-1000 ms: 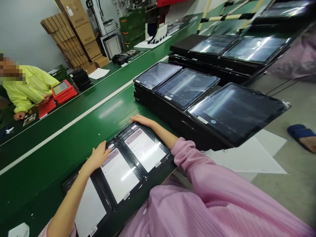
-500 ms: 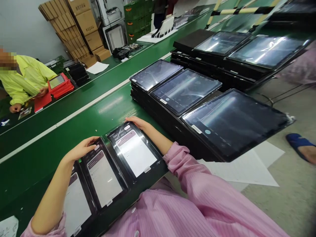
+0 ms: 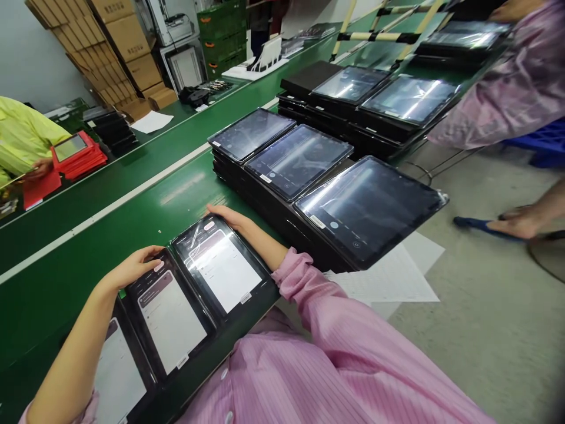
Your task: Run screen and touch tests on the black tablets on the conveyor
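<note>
Three tablets with lit screens lie side by side at the near edge of the green work surface. My left hand (image 3: 139, 266) is at the top of the middle tablet (image 3: 174, 321), its fingers along the far edge and its thumb on the screen by a pale button. My right hand (image 3: 229, 217) grips the far right corner of the right tablet (image 3: 227, 271), fingertips at the top edge. Its screen shows a white page under a mauve panel. The left tablet (image 3: 117, 377) is partly covered by my left forearm.
Stacks of larger dark tablets (image 3: 366, 209) stand to the right, with white papers (image 3: 392, 274) below. Beyond them are a co-worker's sleeve (image 3: 489, 100) and a pipe frame (image 3: 375, 37). Across the belt, a person in yellow (image 3: 26, 129) is beside red cases (image 3: 82, 159).
The camera view has swung to the right, so everything shifts left. Both my hands keep their places on the tablets. A co-worker's arm has come into sight at the upper right.
</note>
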Tool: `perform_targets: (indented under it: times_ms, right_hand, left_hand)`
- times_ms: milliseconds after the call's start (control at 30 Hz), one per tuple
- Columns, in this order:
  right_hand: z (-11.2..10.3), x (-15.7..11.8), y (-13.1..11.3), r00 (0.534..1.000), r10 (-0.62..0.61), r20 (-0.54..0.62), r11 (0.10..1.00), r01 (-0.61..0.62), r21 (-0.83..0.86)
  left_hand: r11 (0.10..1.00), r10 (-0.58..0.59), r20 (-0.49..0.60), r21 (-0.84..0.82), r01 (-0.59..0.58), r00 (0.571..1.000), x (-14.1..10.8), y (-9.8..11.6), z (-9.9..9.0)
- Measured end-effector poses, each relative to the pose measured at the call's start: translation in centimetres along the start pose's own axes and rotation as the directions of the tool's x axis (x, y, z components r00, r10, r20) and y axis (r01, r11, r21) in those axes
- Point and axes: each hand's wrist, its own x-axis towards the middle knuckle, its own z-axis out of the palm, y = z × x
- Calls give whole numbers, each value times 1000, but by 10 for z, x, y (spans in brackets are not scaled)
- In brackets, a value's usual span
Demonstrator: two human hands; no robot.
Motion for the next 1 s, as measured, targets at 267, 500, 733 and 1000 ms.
perform_targets:
  times_ms: [267, 500, 733, 1000]
  right_hand:
    - [-6, 2, 2, 995, -56, -81, 970, 35, -242]
    - [-3, 3, 9, 967, -220, -129, 892, 146, -428]
    - [-8, 1, 1, 907, -365, -211, 846, 227, -483]
    - [38, -135, 8, 905, -422, 59, 552, 308, -775]
  left_hand:
    - [992, 8, -73, 124, 2, 997, -13, -24, 3]
    - [940, -207, -266, 213, 267, 941, -110, -105, -31]
    - [933, -200, -401, 200, 299, 894, -131, -106, -13]
    - [977, 34, -694, 174, 123, 719, -208, -121, 53]
